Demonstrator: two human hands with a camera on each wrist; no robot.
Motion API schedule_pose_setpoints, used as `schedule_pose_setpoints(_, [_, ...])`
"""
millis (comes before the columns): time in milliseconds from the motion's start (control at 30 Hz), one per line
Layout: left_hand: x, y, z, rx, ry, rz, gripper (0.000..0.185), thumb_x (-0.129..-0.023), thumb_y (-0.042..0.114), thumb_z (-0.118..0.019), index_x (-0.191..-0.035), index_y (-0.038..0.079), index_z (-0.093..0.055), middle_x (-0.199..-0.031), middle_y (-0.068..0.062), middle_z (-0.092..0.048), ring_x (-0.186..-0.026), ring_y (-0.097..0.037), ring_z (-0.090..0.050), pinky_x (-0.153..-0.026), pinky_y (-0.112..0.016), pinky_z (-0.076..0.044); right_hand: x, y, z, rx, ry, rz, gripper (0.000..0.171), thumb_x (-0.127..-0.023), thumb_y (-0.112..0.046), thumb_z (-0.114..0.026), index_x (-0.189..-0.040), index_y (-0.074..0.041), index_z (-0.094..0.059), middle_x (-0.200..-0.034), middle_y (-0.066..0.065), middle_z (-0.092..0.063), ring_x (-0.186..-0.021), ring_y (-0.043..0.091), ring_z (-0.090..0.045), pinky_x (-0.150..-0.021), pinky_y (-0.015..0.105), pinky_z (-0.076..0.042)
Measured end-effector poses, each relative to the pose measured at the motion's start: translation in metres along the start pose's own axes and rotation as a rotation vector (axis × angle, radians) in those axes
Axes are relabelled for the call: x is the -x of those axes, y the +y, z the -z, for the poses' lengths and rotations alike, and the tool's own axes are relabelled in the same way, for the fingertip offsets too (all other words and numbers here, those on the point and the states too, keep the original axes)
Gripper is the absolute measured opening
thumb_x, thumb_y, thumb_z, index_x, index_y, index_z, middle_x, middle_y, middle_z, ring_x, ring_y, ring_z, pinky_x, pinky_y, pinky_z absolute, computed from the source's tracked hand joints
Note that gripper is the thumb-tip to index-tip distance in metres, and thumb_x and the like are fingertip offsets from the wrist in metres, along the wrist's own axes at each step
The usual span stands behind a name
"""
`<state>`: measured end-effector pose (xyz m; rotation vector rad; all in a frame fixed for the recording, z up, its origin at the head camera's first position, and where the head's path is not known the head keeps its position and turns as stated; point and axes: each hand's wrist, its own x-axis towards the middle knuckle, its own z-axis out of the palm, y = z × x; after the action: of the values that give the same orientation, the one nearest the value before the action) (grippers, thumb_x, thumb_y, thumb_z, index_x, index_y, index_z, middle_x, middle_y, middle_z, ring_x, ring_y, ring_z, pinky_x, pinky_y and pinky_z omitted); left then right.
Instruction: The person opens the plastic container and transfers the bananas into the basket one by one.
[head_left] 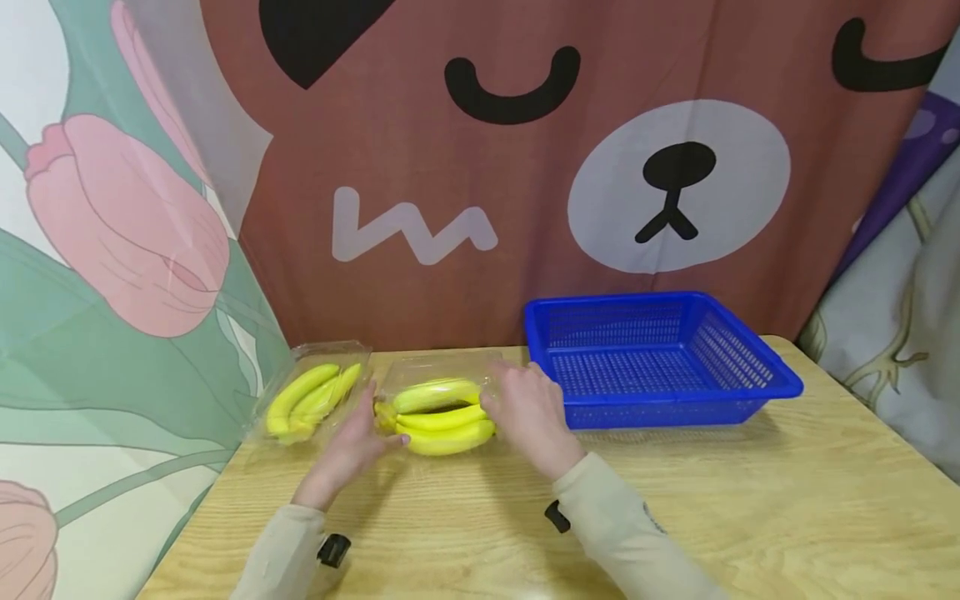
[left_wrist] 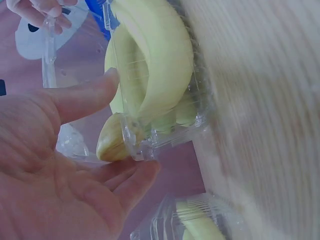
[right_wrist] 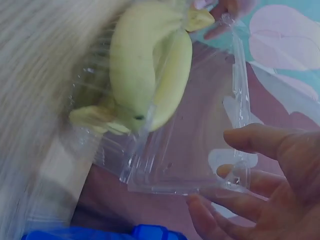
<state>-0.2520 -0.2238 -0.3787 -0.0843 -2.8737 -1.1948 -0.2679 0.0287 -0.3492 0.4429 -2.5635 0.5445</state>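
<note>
I have the clear clamshell box (head_left: 438,400) with its bunch of bananas (head_left: 442,417) lying crosswise in front of me on the desk (head_left: 750,500), its long axis running left to right, so it sits squarely between my two hands and neither is the nearer; my left hand (head_left: 352,450) is at the stem end, palm turned toward the box, fingers loosely spread, the thumb (left_wrist: 85,97) against the plastic beside the cut stem (left_wrist: 111,142) and the fingertips under the box corner; my right hand (head_left: 528,408) is at the far, tip end, fingers curled and pinching the edge of the raised lid (right_wrist: 200,145), which stands open above the fruit; from the blurred wrist views I think the lid hinges on the side away from me, but I cannot be sure; a second closed box of bananas (head_left: 311,398) lies just left of my left hand, and the blue basket (head_left: 780,383) stands just right of my right hand, touching neither box.
</note>
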Motion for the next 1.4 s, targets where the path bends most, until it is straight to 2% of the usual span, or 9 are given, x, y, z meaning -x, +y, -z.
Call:
schedule_pose_setpoints(167, [0.0, -0.001, 0.002, 0.0, -0.01, 0.012, 0.105, -0.086, 0.018, -0.077, -0.155, -0.003, 0.0, -0.148, -0.032, -0.036, -0.133, -0.048, -0.037, -0.109, -0.058, -0.031, -0.006, 0.006, 0.008, -0.086, -0.018, -0.056, 0.04, -0.086, -0.029, -0.074, -0.122, -0.011, -0.069, -0.092, 0.01, -0.072, -0.079, 0.031, -0.066, -0.06, 0.043, -0.052])
schedule_pose_setpoints(333, [0.001, -0.001, 0.003, -0.02, -0.021, 0.0, 0.093, -0.089, 0.017, -0.073, -0.154, -0.003, -0.01, -0.15, -0.026, -0.036, -0.135, -0.046, -0.035, -0.109, -0.059, -0.03, -0.009, 0.011, 0.007, -0.178, 0.037, -0.122, 0.034, -0.088, -0.027, -0.072, -0.112, -0.003, -0.068, -0.098, 0.01, -0.068, -0.084, 0.03, -0.064, -0.073, 0.044, -0.052])
schedule_pose_setpoints(533, [0.004, 0.0, 0.005, -0.07, -0.031, -0.006, 0.08, -0.091, 0.019, -0.071, -0.152, -0.004, -0.023, -0.15, -0.028, -0.035, -0.135, -0.048, -0.035, -0.109, -0.061, -0.03, -0.013, 0.01, 0.006, -0.398, 0.029, -0.16, 0.04, -0.089, -0.019, -0.07, -0.124, -0.007, -0.055, -0.086, -0.001, -0.064, -0.078, 0.019, -0.061, -0.069, 0.036, -0.05])
schedule_pose_setpoints(633, [0.005, 0.0, 0.006, -0.084, -0.035, -0.012, 0.077, -0.091, 0.019, -0.07, -0.151, -0.004, -0.027, -0.15, -0.029, -0.035, -0.134, -0.048, -0.036, -0.108, -0.061, -0.031, -0.014, 0.009, 0.004, -0.538, -0.022, -0.161, 0.062, -0.089, -0.016, -0.069, -0.143, -0.015, -0.038, -0.11, -0.002, -0.068, -0.083, 0.022, -0.065, -0.067, 0.04, -0.052])
schedule_pose_setpoints(667, [0.005, 0.001, 0.006, -0.083, -0.034, -0.014, 0.076, -0.091, 0.019, -0.07, -0.151, -0.004, -0.028, -0.15, -0.029, -0.035, -0.134, -0.048, -0.036, -0.108, -0.061, -0.031, -0.014, 0.009, 0.004, -0.56, -0.044, -0.146, 0.073, -0.089, -0.017, -0.07, -0.15, -0.018, -0.029, -0.126, -0.001, -0.063, -0.099, 0.024, -0.065, -0.076, 0.043, -0.053])
schedule_pose_setpoints(767, [0.004, 0.0, 0.005, -0.089, -0.036, -0.019, 0.076, -0.091, 0.019, -0.07, -0.15, -0.003, -0.028, -0.149, -0.029, -0.036, -0.133, -0.048, -0.037, -0.107, -0.061, -0.032, -0.013, 0.009, 0.001, -0.548, -0.116, -0.071, 0.096, -0.091, -0.028, -0.069, -0.159, -0.029, -0.001, -0.16, -0.002, -0.025, -0.141, 0.028, -0.033, -0.107, 0.052, -0.036])
schedule_pose_setpoints(867, [0.003, 0.0, 0.004, -0.094, -0.038, -0.017, 0.076, -0.091, 0.02, -0.07, -0.151, -0.002, -0.028, -0.149, -0.029, -0.037, -0.133, -0.048, -0.038, -0.107, -0.062, -0.032, -0.013, 0.01, 0.0, -0.468, -0.131, 0.036, 0.104, -0.092, -0.038, -0.067, -0.155, -0.034, 0.016, -0.163, -0.01, 0.007, -0.146, 0.02, 0.017, -0.117, 0.056, 0.001])
schedule_pose_setpoints(1167, [0.003, 0.0, 0.004, -0.089, -0.047, -0.013, 0.076, -0.092, 0.023, -0.069, -0.152, 0.0, -0.028, -0.149, -0.028, -0.037, -0.132, -0.049, -0.037, -0.106, -0.063, -0.032, -0.015, 0.011, -0.001, -0.351, -0.1, 0.118, 0.092, -0.092, -0.04, -0.064, -0.159, -0.026, -0.002, -0.162, -0.01, 0.012, -0.146, 0.02, 0.019, -0.116, 0.059, 0.003])
schedule_pose_setpoints(1400, [0.004, -0.002, 0.004, -0.106, -0.041, -0.032, 0.075, -0.092, 0.02, -0.069, -0.151, -0.001, -0.028, -0.148, -0.03, -0.038, -0.132, -0.049, -0.038, -0.106, -0.062, -0.033, -0.013, 0.01, -0.003, -0.317, -0.127, 0.131, 0.089, -0.093, -0.039, -0.065, -0.158, -0.033, -0.005, -0.162, -0.01, 0.012, -0.146, 0.019, 0.019, -0.116, 0.059, 0.004])
